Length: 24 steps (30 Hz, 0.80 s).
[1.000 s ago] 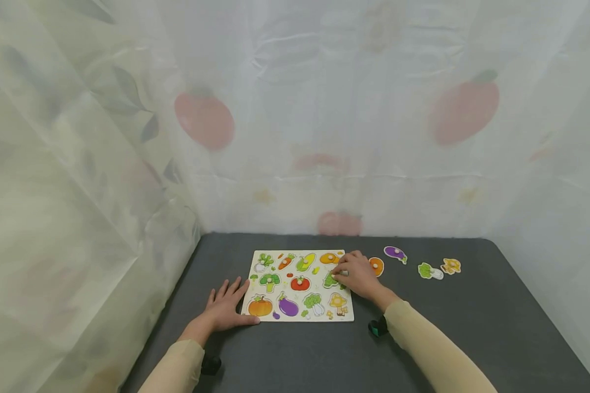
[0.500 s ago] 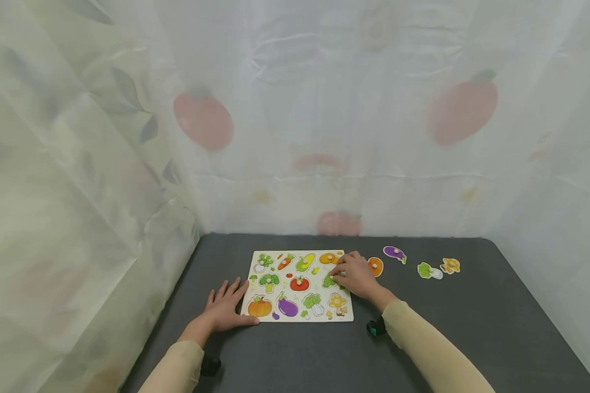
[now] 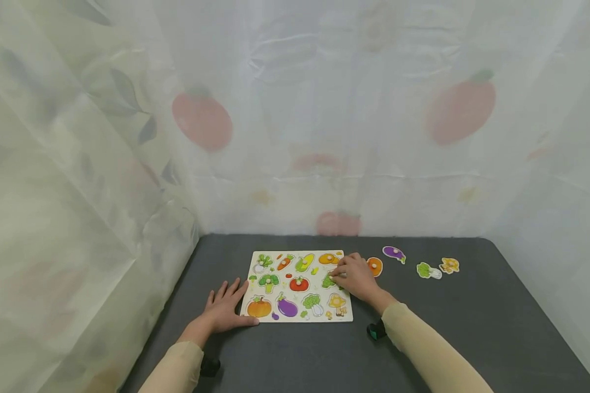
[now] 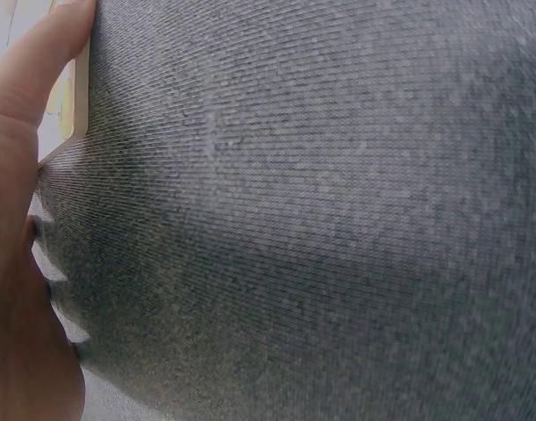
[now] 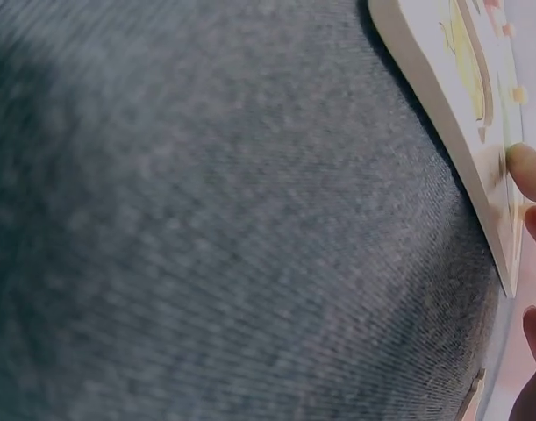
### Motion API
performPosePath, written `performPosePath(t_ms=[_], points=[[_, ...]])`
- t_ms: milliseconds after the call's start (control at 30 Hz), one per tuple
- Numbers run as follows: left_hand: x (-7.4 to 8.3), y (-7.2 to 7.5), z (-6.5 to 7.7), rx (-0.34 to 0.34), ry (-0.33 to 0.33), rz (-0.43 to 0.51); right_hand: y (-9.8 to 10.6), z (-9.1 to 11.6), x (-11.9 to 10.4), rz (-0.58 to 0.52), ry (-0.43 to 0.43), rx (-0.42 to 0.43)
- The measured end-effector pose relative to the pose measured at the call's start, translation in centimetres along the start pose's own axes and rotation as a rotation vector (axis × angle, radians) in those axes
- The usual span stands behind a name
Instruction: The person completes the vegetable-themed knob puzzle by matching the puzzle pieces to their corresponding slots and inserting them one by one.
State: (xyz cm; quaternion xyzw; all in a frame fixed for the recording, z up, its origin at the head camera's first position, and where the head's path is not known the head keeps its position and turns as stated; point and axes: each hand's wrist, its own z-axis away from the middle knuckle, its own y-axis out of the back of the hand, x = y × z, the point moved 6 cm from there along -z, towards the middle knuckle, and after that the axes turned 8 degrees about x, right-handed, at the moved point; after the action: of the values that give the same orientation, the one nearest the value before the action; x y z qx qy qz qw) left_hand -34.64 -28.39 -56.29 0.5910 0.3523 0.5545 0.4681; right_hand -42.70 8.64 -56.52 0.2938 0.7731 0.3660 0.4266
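Observation:
A cream-coloured vegetable puzzle board lies flat on the dark table, with knobbed pieces such as broccoli and a tomato in it. My left hand rests with spread fingers at its left edge. In the left wrist view the thumb lies over the board's corner. Toward the board's right side, my right hand pinches a green vegetable puzzle piece, partly hidden under the fingers. The right wrist view shows its fingertips close over the board's edge.
Right of the board lie loose pieces: an orange round one, an eggplant, a bok choy and a yellow mushroom. A pale patterned curtain hangs behind the table and along both sides.

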Motion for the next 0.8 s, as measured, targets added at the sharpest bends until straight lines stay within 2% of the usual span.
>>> performPosePath(t_ms=[167, 300, 500, 800], points=[[-0.6, -0.6, -0.3, 0.022, -0.012, 0.021, 0.2, 0.2, -0.4, 0.012, 0.021, 0.012], [-0.6, -0.6, -0.4, 0.025, -0.013, 0.025, 0.6, 0.6, -0.3, -0.012, 0.046, 0.024], [-0.5, -0.5, -0.3, 0.015, -0.008, 0.021, 1.6, 1.3, 1.1, -0.044, 0.002, 0.054], [-0.8, -0.9, -0.5, -0.009, 0.007, 0.033, 3.8, 1.8, 3.4, 0.010, -0.024, 0.102]])
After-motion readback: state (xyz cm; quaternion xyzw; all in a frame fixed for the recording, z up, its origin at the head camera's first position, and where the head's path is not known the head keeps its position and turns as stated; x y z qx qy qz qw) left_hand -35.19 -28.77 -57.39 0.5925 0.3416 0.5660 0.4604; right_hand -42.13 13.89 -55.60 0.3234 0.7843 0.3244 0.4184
